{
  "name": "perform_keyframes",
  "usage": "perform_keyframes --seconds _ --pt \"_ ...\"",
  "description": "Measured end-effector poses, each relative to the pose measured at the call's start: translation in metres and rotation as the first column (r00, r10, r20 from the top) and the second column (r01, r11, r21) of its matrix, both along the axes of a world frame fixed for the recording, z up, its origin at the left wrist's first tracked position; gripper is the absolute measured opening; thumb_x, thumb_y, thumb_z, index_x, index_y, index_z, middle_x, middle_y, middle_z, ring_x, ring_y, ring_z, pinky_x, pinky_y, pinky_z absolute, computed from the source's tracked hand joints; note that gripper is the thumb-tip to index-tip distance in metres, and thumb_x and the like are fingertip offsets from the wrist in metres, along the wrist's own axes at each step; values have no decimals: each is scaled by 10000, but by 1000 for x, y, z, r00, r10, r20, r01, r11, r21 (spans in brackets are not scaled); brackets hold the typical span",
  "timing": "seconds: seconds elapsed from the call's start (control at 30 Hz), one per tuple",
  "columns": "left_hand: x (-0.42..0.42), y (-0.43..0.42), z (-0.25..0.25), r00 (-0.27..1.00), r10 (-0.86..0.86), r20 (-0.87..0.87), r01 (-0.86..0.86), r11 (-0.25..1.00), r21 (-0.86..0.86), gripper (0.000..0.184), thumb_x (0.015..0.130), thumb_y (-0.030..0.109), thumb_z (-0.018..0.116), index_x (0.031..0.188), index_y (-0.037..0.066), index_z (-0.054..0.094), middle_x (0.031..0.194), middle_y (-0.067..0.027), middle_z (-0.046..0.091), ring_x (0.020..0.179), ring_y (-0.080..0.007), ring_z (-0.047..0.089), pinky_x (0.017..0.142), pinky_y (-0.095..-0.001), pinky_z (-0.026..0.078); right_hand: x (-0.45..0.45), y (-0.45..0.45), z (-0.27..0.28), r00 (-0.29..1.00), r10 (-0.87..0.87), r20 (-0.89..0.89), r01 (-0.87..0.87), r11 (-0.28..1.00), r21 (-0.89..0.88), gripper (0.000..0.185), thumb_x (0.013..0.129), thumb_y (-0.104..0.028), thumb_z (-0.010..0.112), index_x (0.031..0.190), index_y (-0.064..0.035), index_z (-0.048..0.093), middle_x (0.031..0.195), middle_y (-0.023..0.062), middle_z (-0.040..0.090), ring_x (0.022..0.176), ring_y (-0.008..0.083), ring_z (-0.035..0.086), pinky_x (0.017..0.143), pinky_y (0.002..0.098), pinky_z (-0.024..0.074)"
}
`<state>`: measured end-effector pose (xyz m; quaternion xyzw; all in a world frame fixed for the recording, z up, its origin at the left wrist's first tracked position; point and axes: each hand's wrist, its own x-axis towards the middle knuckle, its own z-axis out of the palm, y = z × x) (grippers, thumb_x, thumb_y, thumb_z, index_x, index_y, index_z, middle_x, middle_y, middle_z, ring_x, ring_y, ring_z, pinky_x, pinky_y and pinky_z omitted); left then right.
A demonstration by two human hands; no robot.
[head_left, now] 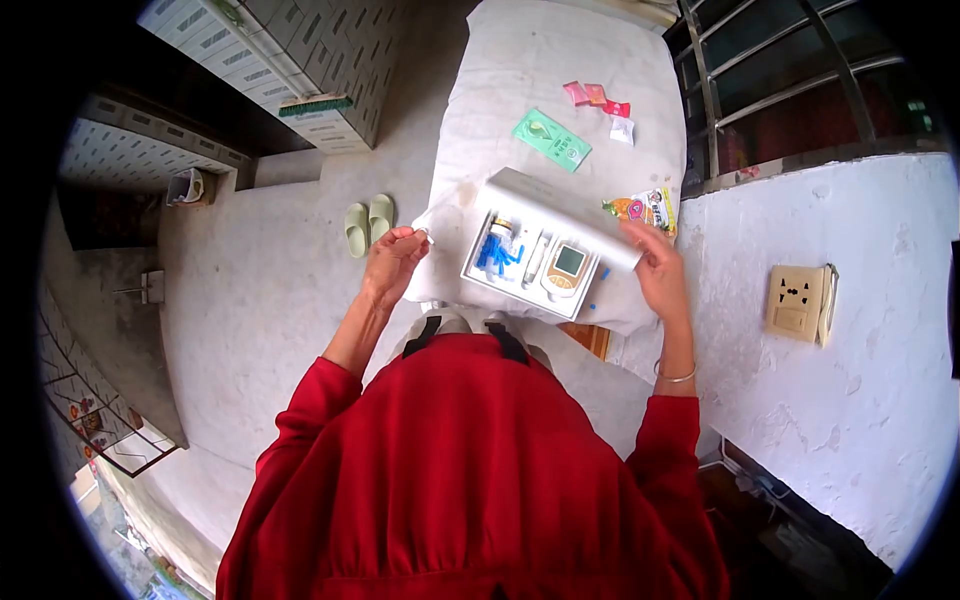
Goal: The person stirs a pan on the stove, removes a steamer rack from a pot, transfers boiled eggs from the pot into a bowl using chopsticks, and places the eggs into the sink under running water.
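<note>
- Your left hand [398,256]: left of the box; fingertips pinched closed on a small white item [428,237], too small to identify.
- Your right hand [658,268]: at the right end of the lid [562,212]; fingers and thumb partly closed about that end.
- Box [515,292]: open, at the near end of the cloth-covered surface [468,130], between your hands. The lid is tilted along its far side.
- Box contents, left to right: blue sticks [497,256] with a small jar [501,229] just beyond them; a white pen [536,258]; a meter [566,270], screen up.
- Right of the box: a yellow packet [658,208] near your right hand.
- Far side of the surface: a green packet [552,140]; farther right, small pink and red packets [597,95] and a white packet [621,130].
- Floor, left of the surface: green slippers [380,217].
</note>
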<state>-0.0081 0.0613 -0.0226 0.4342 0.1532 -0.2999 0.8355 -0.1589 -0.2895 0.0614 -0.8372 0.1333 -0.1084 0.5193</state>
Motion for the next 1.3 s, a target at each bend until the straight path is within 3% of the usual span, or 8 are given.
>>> perform_keyframes --seconds 0.07,0.2,0.3,0.4,0.6,0.7,0.9,1.3 --pt "-3 3 1 1000 19 -14 -18 1000 20 74 811 -18 599 852 34 564 828 -90 619 740 -174 593 732 -266 493 -16 6 2 996 91 -22 -92 992 -85 326 795 67 476 1074 -40 607 967 55 614 763 91 559 619 221 458" --pt "-12 3 5 1000 20 -24 -20 1000 12 73 812 -17 598 838 39 559 823 -87 617 738 -170 591 730 -262 494 -48 8 -23 983 -113 -146 113 994 -6 246 812 39 488 1012 -14 622 967 78 620 739 123 571 644 243 465" --pt "-22 2 3 999 18 -30 -18 1000 4 76 813 -14 599 831 45 555 824 -82 613 741 -167 590 732 -260 494 -59 14 -36 978 -72 -198 12 958 -287 204 808 7 540 991 -22 626 954 106 615 745 196 593 652 272 479" --pt "-32 1 -1 999 30 -38 -30 1000 2 98 806 -17 607 848 36 536 835 -89 607 753 -173 583 734 -262 488 -53 18 -55 999 6 -42 -27 853 -521 185 802 -41 573 984 -40 608 936 104 586 764 267 595 653 338 494" --pt "-50 -5 10 998 52 -44 -53 999 -9 122 796 -20 616 858 30 524 838 -91 603 765 -179 578 744 -275 481 -39 17 -66 976 8 -217 -160 701 -695 108 796 -75 584 900 -59 561 877 86 539 731 309 571 634 389 471" --pt "-59 -19 23 1000 7 13 -6 999 -43 132 790 -24 618 861 31 522 840 -88 603 764 -178 576 745 -276 473 -40 18 -60 959 12 -284 -203 726 -657 71 801 -80 560 863 -53 536 900 119 519 770 317 574 645 411 482" --pt "-73 -55 53 962 -147 228 151 989 2 115 809 -17 606 837 61 525 820 -54 621 732 -133 583 735 -251 461 -66 33 -53 950 204 -235 -287 864 -413 78 781 -85 571 832 -41 533 875 133 505 750 347 571 627 430 470" --pt "-89 -81 38 910 -295 292 249 951 185 151 793 -26 632 821 38 498 781 -36 592 731 -108 580 730 -245 486 -70 43 -65 942 107 -318 -276 787 -552 100 762 -50 538 861 -38 534 882 160 491 711 367 575 643 443 492"
